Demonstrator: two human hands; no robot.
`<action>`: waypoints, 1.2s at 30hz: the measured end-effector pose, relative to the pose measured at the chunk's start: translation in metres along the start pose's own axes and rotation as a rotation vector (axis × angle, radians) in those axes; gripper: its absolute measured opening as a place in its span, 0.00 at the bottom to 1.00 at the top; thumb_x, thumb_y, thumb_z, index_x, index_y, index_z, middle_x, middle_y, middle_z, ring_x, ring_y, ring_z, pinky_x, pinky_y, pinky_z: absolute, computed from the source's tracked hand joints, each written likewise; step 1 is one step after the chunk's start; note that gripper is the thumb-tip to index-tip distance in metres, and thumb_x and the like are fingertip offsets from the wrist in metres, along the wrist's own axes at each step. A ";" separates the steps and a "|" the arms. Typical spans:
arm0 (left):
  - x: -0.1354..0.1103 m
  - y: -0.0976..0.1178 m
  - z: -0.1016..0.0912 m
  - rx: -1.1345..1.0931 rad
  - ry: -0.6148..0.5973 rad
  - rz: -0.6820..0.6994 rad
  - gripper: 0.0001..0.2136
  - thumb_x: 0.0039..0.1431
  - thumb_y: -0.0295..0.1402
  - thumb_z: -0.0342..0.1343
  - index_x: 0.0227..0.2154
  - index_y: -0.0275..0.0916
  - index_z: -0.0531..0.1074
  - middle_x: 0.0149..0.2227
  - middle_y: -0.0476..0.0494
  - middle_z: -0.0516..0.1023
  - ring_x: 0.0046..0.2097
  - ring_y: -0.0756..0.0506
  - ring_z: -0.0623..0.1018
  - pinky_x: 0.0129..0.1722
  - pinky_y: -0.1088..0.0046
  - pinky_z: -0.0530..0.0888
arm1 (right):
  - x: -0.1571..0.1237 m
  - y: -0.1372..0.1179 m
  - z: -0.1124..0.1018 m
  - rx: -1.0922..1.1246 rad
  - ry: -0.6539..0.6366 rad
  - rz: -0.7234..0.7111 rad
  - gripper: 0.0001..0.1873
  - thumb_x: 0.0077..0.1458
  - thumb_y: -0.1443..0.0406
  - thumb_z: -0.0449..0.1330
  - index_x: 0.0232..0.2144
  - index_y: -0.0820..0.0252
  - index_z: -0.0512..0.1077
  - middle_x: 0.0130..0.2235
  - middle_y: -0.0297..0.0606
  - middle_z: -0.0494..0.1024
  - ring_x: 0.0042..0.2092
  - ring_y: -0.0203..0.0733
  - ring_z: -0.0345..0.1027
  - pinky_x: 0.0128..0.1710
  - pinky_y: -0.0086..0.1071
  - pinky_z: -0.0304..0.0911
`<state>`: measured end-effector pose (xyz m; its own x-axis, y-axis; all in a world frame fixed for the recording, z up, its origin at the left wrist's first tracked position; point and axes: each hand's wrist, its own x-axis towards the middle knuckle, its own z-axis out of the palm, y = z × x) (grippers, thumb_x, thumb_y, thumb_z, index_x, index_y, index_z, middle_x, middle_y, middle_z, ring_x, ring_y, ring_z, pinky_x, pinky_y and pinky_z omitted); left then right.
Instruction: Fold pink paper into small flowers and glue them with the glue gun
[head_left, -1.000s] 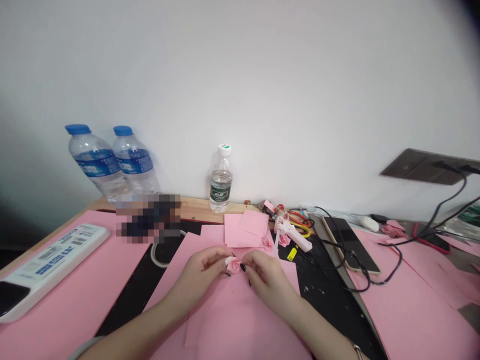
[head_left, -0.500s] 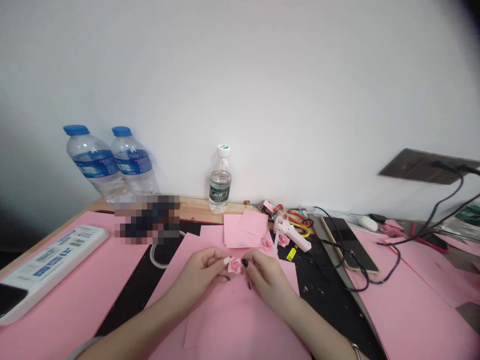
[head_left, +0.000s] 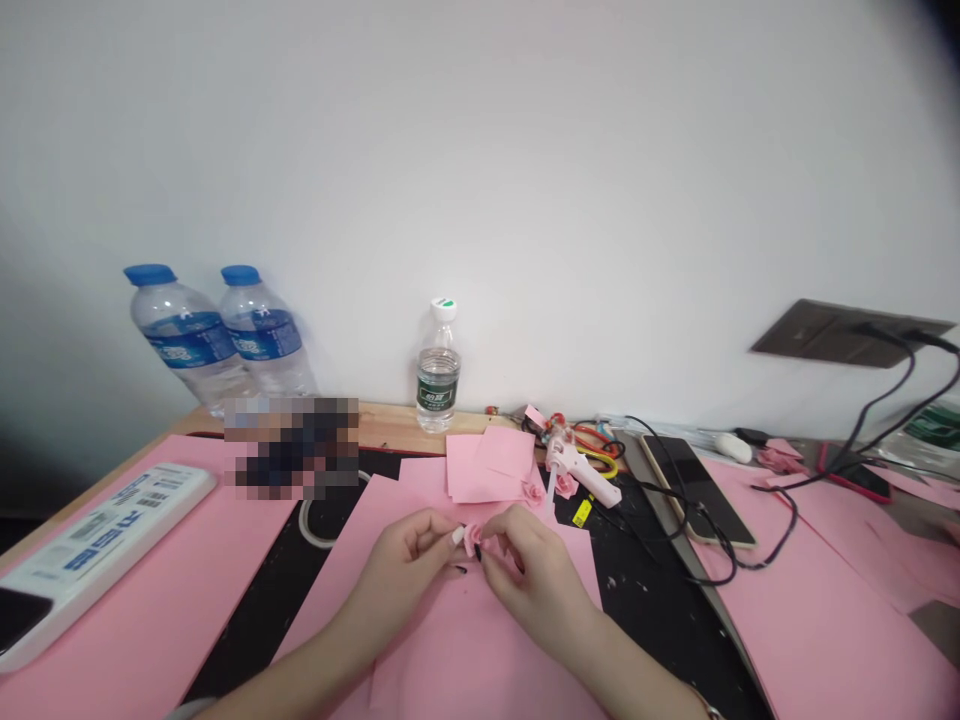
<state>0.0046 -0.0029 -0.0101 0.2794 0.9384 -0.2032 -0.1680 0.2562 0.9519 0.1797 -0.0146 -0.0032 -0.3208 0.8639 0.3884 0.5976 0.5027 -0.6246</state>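
Note:
A small pink paper rose (head_left: pixel 472 540) is held between my two hands, just above the pink paper sheets (head_left: pixel 465 640). My left hand (head_left: pixel 416 550) pinches its left side with thumb and fingers. My right hand (head_left: pixel 529 555) has thumb and fingertips closed on its right side, covering part of the petals. Behind my hands lie square pink paper pieces (head_left: pixel 487 465), and beside them two more paper roses, one of them a rose (head_left: pixel 566 486) by the glue gun (head_left: pixel 585 473).
Two large water bottles (head_left: pixel 184 345) and a smaller bottle (head_left: pixel 438 370) stand against the wall. A white power-bank-like box (head_left: pixel 112 550) lies on pink paper at left. At right are a phone (head_left: pixel 701 490), tangled black cables (head_left: pixel 720 550) and a wall socket (head_left: pixel 840 335). Blurred pixels hide one item.
My right hand has shifted left over the rose, its fingers now curled in and covering more of it. The rose has turned. The camera view has tilted slightly upward.

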 end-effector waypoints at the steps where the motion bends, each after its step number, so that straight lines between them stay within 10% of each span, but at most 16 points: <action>1: 0.000 -0.001 0.001 -0.005 -0.003 -0.001 0.11 0.51 0.39 0.63 0.25 0.37 0.72 0.27 0.49 0.77 0.33 0.46 0.77 0.37 0.69 0.73 | 0.000 0.000 0.000 -0.004 0.001 0.009 0.08 0.52 0.74 0.55 0.33 0.58 0.67 0.29 0.34 0.70 0.28 0.38 0.64 0.28 0.28 0.60; 10: -0.002 0.004 0.000 0.005 -0.024 -0.024 0.14 0.53 0.46 0.60 0.32 0.38 0.73 0.36 0.41 0.82 0.40 0.40 0.80 0.39 0.66 0.74 | 0.009 -0.006 -0.022 -0.120 0.046 0.000 0.10 0.49 0.74 0.54 0.33 0.58 0.67 0.29 0.35 0.71 0.29 0.39 0.64 0.29 0.29 0.59; 20: 0.003 0.009 -0.009 0.082 0.108 0.057 0.14 0.54 0.46 0.57 0.32 0.39 0.73 0.33 0.43 0.80 0.35 0.42 0.79 0.37 0.66 0.75 | 0.019 0.022 -0.117 -0.407 -0.098 0.234 0.06 0.53 0.69 0.55 0.27 0.57 0.71 0.22 0.31 0.67 0.23 0.37 0.59 0.23 0.28 0.51; 26: 0.005 0.014 -0.013 0.257 0.149 0.182 0.09 0.57 0.40 0.55 0.29 0.40 0.73 0.26 0.49 0.75 0.29 0.46 0.74 0.32 0.71 0.71 | 0.017 0.045 -0.112 -0.484 -0.247 0.308 0.07 0.51 0.70 0.57 0.25 0.58 0.74 0.20 0.31 0.68 0.23 0.37 0.62 0.22 0.28 0.46; 36: -0.001 0.004 -0.017 1.003 -0.062 0.479 0.11 0.53 0.29 0.57 0.40 0.41 0.73 0.48 0.38 0.71 0.51 0.37 0.70 0.52 0.59 0.68 | 0.018 0.043 -0.110 -0.467 -0.264 0.314 0.11 0.49 0.74 0.54 0.24 0.58 0.74 0.23 0.34 0.73 0.26 0.39 0.65 0.26 0.28 0.50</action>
<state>-0.0128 0.0016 -0.0097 0.4421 0.8695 0.2202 0.5612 -0.4597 0.6883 0.2806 0.0193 0.0518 -0.2128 0.9770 0.0160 0.9321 0.2079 -0.2966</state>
